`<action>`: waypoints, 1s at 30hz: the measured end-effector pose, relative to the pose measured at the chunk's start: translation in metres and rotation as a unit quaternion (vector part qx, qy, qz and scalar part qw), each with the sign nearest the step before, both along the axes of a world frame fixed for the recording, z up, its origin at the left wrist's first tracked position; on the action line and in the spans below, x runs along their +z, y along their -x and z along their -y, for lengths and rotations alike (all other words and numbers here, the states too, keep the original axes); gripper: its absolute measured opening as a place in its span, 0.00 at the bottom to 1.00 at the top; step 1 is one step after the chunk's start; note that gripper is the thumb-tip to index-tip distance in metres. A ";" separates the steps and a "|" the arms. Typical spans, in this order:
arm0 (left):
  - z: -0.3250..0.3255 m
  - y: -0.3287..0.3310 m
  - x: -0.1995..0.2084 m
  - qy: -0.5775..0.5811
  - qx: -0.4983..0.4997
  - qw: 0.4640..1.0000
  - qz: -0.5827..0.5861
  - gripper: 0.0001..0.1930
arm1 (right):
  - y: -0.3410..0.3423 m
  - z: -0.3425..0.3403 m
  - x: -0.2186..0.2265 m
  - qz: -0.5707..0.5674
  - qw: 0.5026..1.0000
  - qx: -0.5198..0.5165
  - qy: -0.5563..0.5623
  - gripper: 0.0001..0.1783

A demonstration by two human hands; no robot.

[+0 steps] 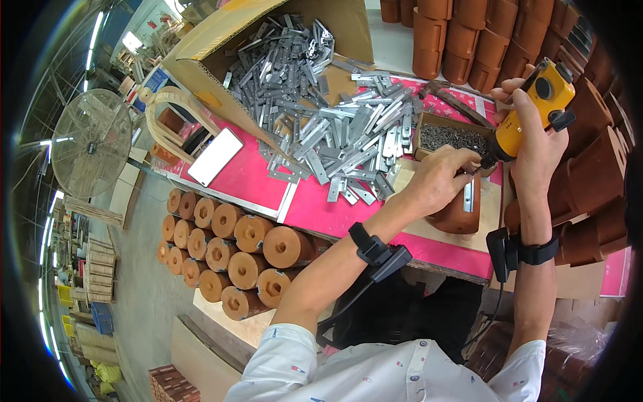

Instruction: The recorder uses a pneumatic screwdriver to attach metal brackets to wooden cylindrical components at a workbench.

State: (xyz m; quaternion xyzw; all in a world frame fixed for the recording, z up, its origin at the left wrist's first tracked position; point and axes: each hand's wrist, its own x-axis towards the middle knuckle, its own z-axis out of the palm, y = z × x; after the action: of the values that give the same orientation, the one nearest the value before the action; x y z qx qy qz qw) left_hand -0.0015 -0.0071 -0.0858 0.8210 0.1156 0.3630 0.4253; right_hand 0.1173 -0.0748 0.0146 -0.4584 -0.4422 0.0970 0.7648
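My right hand [536, 127] is wrapped round a yellow and black power screwdriver [519, 127], whose nose points down and left. Just under that nose, the fingers of my left hand [442, 175] are pinched together; what they hold is too small and covered to make out. Below them a reddish-brown wooden cylinder [452, 221] lies on a pale board [492, 208], a silver metal strip [468, 196] set against its side. Beside my left hand stands a small cardboard box [418, 153] full of loose screws [455, 137].
Metal strips [348, 137] spill from a big cardboard box [268, 137] onto the pink tabletop [261, 181]. A hammer [459, 106] lies behind the screws. A phone [216, 157] rests at left. Brown cylinders stand stacked [429, 40] at back right and lie piled [244, 271] at front left.
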 end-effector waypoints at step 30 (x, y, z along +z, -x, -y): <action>-0.007 -0.002 0.003 0.057 -0.004 0.994 -0.094 0.16 | -0.005 -0.007 -0.007 0.004 1.000 -0.003 0.024 0.20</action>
State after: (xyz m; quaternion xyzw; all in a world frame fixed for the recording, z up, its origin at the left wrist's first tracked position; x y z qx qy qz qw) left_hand 0.0002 -0.0001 -0.0829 0.8261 0.1722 0.2754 0.4605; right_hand 0.1222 -0.0683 0.0076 -0.4786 -0.4414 0.1037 0.7519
